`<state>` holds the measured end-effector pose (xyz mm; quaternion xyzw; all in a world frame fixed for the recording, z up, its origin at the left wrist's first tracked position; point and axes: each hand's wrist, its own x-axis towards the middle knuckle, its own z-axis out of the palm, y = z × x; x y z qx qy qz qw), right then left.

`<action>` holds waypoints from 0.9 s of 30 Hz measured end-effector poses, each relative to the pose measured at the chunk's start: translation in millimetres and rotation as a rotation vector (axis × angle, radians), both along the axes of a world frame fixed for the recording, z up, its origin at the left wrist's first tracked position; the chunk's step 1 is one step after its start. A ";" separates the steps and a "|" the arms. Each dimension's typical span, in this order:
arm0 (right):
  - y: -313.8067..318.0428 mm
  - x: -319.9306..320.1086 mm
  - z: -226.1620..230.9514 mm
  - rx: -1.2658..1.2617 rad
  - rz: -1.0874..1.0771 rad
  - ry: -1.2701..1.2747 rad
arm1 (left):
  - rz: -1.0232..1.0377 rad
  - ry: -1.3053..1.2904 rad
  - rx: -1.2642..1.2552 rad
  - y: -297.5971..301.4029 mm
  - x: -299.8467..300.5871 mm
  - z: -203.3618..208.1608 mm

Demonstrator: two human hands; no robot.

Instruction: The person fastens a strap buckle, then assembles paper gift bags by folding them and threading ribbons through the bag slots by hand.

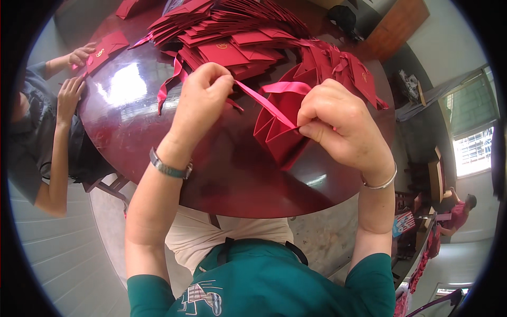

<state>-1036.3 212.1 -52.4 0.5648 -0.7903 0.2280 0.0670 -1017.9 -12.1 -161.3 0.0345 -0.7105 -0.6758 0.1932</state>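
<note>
A pink ribbon (266,104) is stretched between my two hands over the round dark-red table. Its upper left end is pinched between the thumb and finger of my left hand (203,98). My right hand (343,124) is closed on the ribbon lower down, and a loop of it curls up beside the knuckles. Just below that hand is a dark-red paper gift bag (285,145) with folded sides, partly covered by my fingers. Whether the ribbon is threaded through the bag cannot be made out. Another pink ribbon (170,87) hangs off the pile behind my left hand.
Flat red gift bags (232,31) lie fanned in a large pile across the table's far side. More bags with ribbons (362,76) stand at the far right. At left, a co-worker's hands (79,58) hold a red bag (108,50). Another person (459,214) is far right.
</note>
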 end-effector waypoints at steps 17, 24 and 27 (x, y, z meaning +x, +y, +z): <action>22.1 15.1 -1.6 -0.179 -0.202 -0.188 | -0.031 0.470 -0.794 55.2 47.6 41.2; 55.0 -37.8 30.3 0.230 -0.428 -0.547 | -0.279 0.588 -0.766 62.1 66.0 64.8; 63.2 -29.4 23.7 0.375 -0.368 -0.879 | -0.291 0.571 -0.790 66.0 80.7 66.5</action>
